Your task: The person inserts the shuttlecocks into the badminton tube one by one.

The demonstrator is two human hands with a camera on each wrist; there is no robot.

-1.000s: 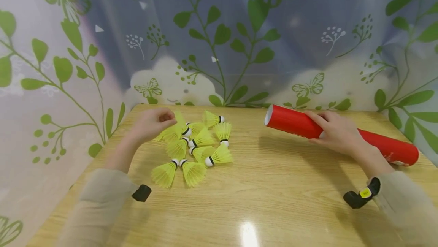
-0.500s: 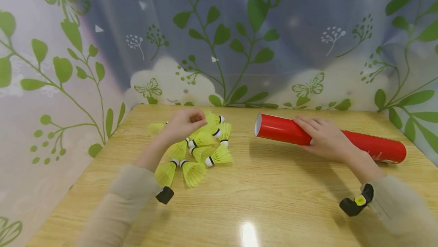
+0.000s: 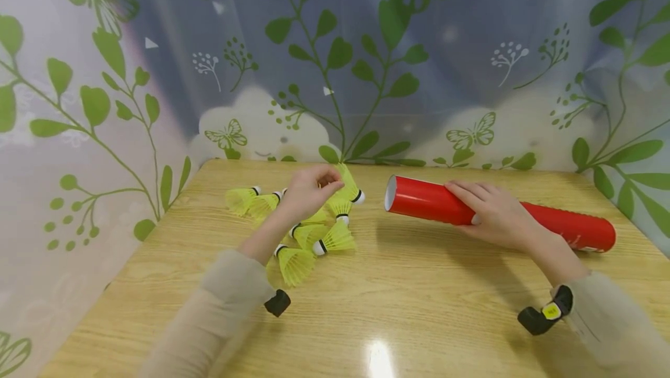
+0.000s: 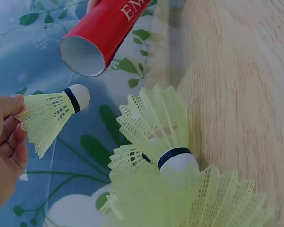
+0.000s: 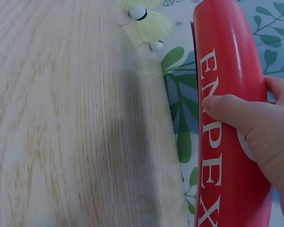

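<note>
My left hand (image 3: pixel 310 193) pinches a yellow shuttlecock (image 4: pixel 49 111) by the edge of its skirt, its white cork (image 4: pixel 79 98) pointing toward the tube. My right hand (image 3: pixel 492 212) grips a red cardboard tube (image 3: pixel 429 199) round its middle, thumb across the white lettering. The tube's open white-lined end (image 4: pixel 83 56) faces left, toward the held shuttlecock, a short gap apart. Under and around my left hand lie several more yellow shuttlecocks (image 3: pixel 296 264), partly hidden by the hand and forearm.
The wooden table (image 3: pixel 419 308) carries everything. A curtain (image 3: pixel 445 64) printed with leaves and butterflies hangs right behind its far edge. Two shuttlecocks (image 3: pixel 242 199) lie at the left of the group, near the back of the table.
My left hand has carried the shuttlecock rightward from the left of the group toward the tube. My right hand has shifted the tube a little left and its open end slightly lower.
</note>
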